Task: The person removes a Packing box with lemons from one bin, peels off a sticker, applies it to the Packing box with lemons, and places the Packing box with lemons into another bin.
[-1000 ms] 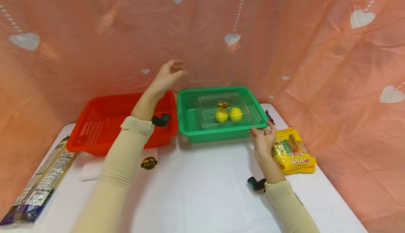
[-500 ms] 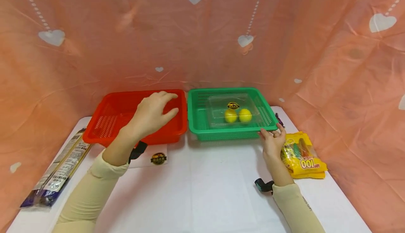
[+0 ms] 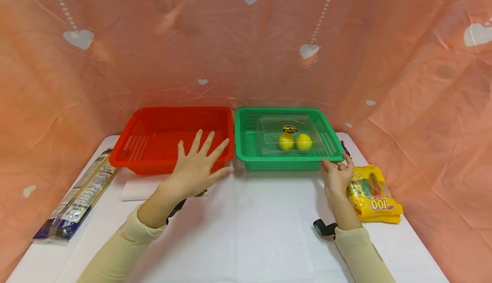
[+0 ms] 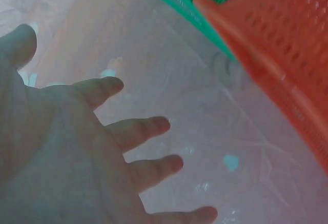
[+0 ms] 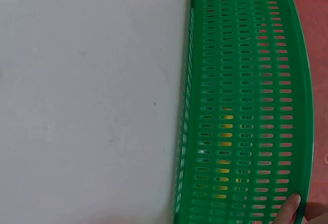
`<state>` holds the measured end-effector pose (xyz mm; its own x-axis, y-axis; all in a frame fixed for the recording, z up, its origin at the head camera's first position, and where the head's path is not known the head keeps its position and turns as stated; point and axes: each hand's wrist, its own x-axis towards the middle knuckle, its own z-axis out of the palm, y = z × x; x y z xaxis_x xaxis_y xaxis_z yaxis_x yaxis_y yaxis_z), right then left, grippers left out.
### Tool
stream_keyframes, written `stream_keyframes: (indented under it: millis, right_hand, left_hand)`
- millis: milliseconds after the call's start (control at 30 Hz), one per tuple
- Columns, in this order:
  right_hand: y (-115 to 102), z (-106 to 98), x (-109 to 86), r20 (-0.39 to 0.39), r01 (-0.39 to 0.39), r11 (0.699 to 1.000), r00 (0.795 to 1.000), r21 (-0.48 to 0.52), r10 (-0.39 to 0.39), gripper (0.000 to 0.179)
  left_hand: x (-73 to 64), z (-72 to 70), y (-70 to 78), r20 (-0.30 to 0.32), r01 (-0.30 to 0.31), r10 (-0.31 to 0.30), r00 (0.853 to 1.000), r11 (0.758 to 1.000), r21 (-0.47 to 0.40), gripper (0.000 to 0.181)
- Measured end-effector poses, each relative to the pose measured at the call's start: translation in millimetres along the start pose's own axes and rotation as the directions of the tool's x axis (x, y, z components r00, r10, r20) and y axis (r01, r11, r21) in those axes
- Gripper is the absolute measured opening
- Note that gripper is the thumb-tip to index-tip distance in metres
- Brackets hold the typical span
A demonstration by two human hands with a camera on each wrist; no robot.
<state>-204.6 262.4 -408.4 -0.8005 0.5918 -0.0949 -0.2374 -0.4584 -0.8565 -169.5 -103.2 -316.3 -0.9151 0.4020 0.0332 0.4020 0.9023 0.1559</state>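
My left hand [image 3: 194, 172] hovers before the near side of the red basket [image 3: 132, 164], fingers spread wide and holding nothing. The left wrist view shows its bare palm [image 4: 56, 152]. At the near right corner of the green basket [image 3: 276, 159], my right hand [image 3: 338, 180] pinches the rim. The right wrist view has its thumb [image 5: 288, 209] against the slotted outer wall, with part of another finger beyond the rim. Inside the green basket lies a clear plastic box [image 3: 269, 125] with a black and gold label and two yellow round fruits, perhaps lemons [image 3: 286, 141].
Long flat packets [image 3: 82, 195] lie along the table's left side. A yellow snack bag [image 3: 374, 195] is right of my right hand, with a small purple item [image 3: 345, 148] behind it. White paper [image 3: 138, 190] is partly under my left hand. A pink curtain [image 3: 269, 78] hangs behind.
My left hand has come down from above the baskets toward me, and its fingers have spread. My right hand stays at the green basket's corner. The head view has shifted.
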Motion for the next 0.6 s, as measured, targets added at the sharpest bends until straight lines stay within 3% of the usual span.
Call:
stream_keyframes:
  millis: [300,500,600]
  right_hand:
    - [-6,-2,0.0,-0.002,0.014,0.999,1.000,-0.031,-0.014,0.065]
    - [-18,-7,3.2,-0.014,-0.048,0.991,0.999,-0.122,0.046,0.067]
    - [-30,-11,3.7,-0.049,-0.086,0.971,0.996,-0.224,0.076,0.069]
  left_hand:
    - [1.2,20.2,8.6,0.025,0.063,-0.063,0.998,0.998,0.001,0.084]
    - [-0.9,26.8,9.9,0.038,0.076,-0.078,0.996,0.996,0.036,0.084]
    - [-0.6,29.1,10.3,0.039,0.075,-0.076,0.996,0.997,0.033,0.081]
